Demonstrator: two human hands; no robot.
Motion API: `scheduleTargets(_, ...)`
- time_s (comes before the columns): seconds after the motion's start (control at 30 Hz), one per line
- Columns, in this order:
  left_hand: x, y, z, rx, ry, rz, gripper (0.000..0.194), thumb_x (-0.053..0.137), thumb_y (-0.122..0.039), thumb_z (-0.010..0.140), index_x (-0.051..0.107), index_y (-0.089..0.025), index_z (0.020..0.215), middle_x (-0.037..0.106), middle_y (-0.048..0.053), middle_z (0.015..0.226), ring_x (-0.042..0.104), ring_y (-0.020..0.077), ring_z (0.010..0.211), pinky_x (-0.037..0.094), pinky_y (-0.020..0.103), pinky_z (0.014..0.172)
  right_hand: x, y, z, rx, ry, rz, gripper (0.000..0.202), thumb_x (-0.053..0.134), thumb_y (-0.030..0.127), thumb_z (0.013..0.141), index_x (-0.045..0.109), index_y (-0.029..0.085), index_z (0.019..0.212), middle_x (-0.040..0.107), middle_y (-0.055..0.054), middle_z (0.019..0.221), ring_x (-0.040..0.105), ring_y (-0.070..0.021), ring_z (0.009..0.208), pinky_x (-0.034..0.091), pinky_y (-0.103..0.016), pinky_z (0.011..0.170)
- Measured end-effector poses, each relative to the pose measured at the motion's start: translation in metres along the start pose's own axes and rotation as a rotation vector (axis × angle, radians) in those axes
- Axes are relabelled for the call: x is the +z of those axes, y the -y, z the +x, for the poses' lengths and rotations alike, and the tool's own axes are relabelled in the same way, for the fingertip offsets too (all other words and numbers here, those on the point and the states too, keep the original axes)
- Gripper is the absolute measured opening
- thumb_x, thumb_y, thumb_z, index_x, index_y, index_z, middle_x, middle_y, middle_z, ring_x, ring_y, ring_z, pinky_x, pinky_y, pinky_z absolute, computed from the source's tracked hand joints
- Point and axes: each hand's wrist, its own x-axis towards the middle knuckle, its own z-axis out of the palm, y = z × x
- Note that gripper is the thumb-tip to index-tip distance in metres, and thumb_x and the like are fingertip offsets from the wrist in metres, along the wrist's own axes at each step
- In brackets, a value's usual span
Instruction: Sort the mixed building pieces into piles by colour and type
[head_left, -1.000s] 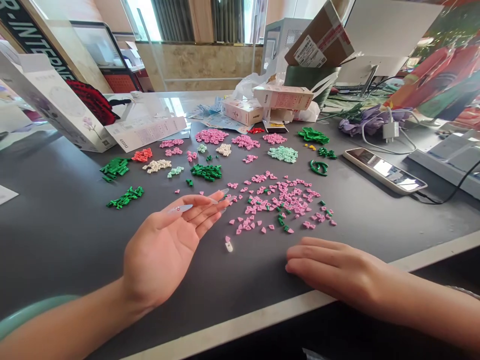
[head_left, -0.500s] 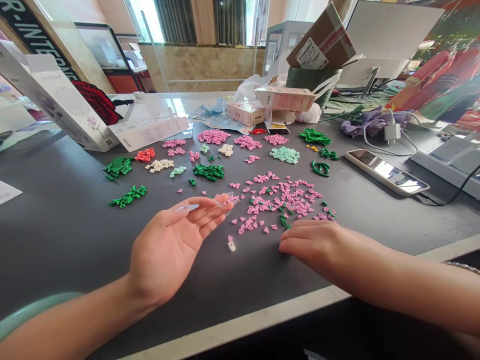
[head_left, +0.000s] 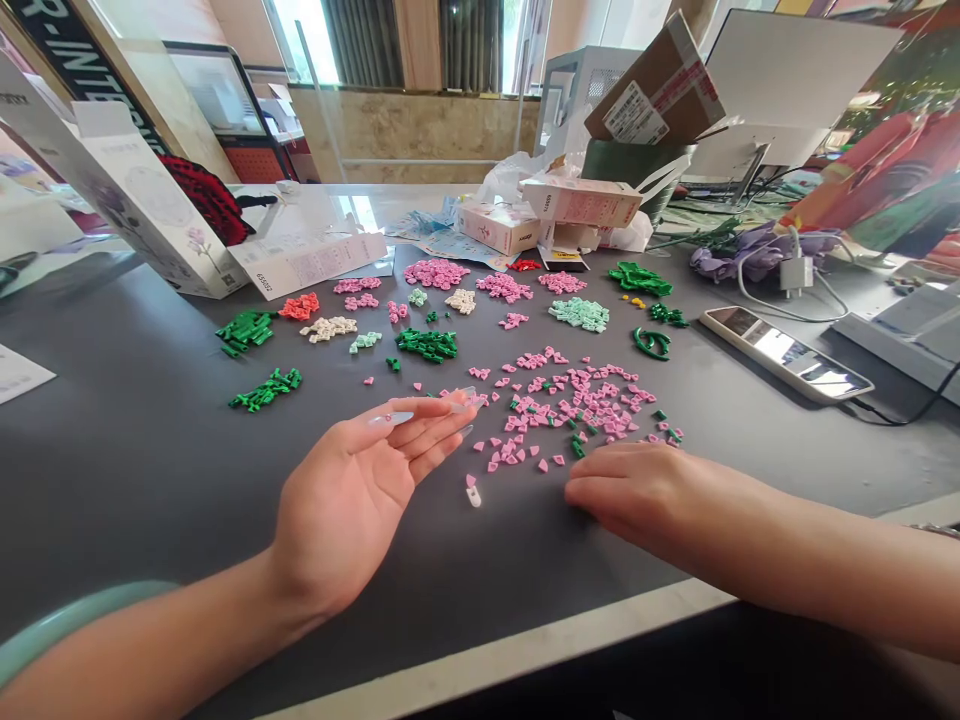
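Note:
My left hand (head_left: 375,490) is palm up with its fingers stretched out and nothing on the palm; its fingertips are at the left edge of a loose spread of small pink pieces (head_left: 592,400). My right hand (head_left: 634,480) rests on the dark table just below that spread, back upward, its fingertips curled under and hidden. A few green pieces (head_left: 577,446) lie among the pink ones. Between the hands sits a white piece (head_left: 473,496). Beyond are sorted piles: dark green (head_left: 426,345), mint (head_left: 579,314), cream (head_left: 328,328) and pink (head_left: 436,273).
A phone (head_left: 786,354) with a cable lies at the right, near a white charger (head_left: 791,272) and purple flowers. Opened boxes (head_left: 495,228) stand at the back. A tall white box (head_left: 161,200) leans at the left.
The whole view has shifted slightly, so the table contents appear a little further right. Both hands keep nearly the same pose and place over the table.

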Motion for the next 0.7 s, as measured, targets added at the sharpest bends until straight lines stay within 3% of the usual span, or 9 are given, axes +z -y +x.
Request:
scheduleTargets(0.17, -0.001, 0.002, 0.000, 0.028, -0.008, 0.026, 0.025, 0.058, -0.028, 0.072, 0.074, -0.013, 0.082, 0.070, 0.015, 0.108, 0.056, 0.0331, 0.118, 0.041, 0.047, 0.106, -0.003, -0.004, 0.001, 0.007, -0.014, 0.034, 0.022, 0.051, 0.004, 0.083, 0.065, 0.018, 0.073, 0.064, -0.001, 0.068, 0.059, -0.0112, 0.061, 0.044, -0.021, 0.056)
scheduleTargets(0.27, -0.001, 0.000, -0.002, 0.084, 0.026, 0.060, 0.024, 0.055, -0.027, 0.074, 0.074, -0.014, 0.082, 0.071, 0.013, 0.106, 0.055, 0.0325, 0.120, 0.040, 0.046, 0.107, -0.025, -0.009, 0.016, -0.019, -0.004, 0.036, 0.022, 0.052, 0.005, 0.082, 0.067, 0.018, 0.073, 0.066, 0.000, 0.067, 0.059, -0.0101, 0.059, 0.042, -0.021, 0.054)
scheduleTargets(0.37, -0.001, -0.002, -0.006, 0.168, 0.074, 0.133, 0.024, 0.054, -0.023, 0.075, 0.075, -0.014, 0.082, 0.072, 0.012, 0.105, 0.053, 0.0319, 0.121, 0.042, 0.042, 0.105, -0.057, -0.022, 0.053, 0.054, -0.071, -0.066, 0.018, 0.056, 0.009, 0.078, 0.071, 0.018, 0.075, 0.066, 0.003, 0.062, 0.055, -0.0090, 0.052, 0.038, -0.022, 0.052)
scheduleTargets(0.47, -0.001, -0.003, -0.010, 0.204, 0.099, 0.171, 0.025, 0.053, -0.021, 0.075, 0.075, -0.016, 0.084, 0.072, 0.011, 0.105, 0.054, 0.0304, 0.121, 0.045, 0.037, 0.101, -0.077, -0.047, 0.105, 0.142, -0.167, -0.215, 0.020, 0.056, 0.010, 0.074, 0.074, 0.017, 0.080, 0.068, 0.001, 0.067, 0.058, -0.0112, 0.061, 0.041, -0.024, 0.063)
scheduleTargets(0.6, -0.002, -0.004, -0.014, 0.191, 0.143, 0.202, 0.023, 0.057, -0.025, 0.074, 0.076, -0.019, 0.086, 0.072, 0.008, 0.107, 0.053, 0.0275, 0.122, 0.044, 0.031, 0.102, -0.074, -0.084, 0.163, 0.175, -0.027, -0.182, 0.023, 0.057, 0.005, 0.070, 0.075, 0.012, 0.081, 0.069, -0.004, 0.068, 0.059, -0.0133, 0.064, 0.043, -0.027, 0.068)
scheduleTargets(0.7, -0.003, -0.004, -0.015, 0.144, 0.157, 0.227, 0.021, 0.060, -0.027, 0.073, 0.076, -0.021, 0.086, 0.071, 0.007, 0.112, 0.052, 0.0259, 0.124, 0.044, 0.027, 0.102, -0.062, -0.098, 0.185, 0.209, 0.035, -0.077, 0.020, 0.058, 0.005, 0.069, 0.074, 0.011, 0.080, 0.070, -0.005, 0.068, 0.060, -0.0128, 0.061, 0.046, -0.027, 0.065)
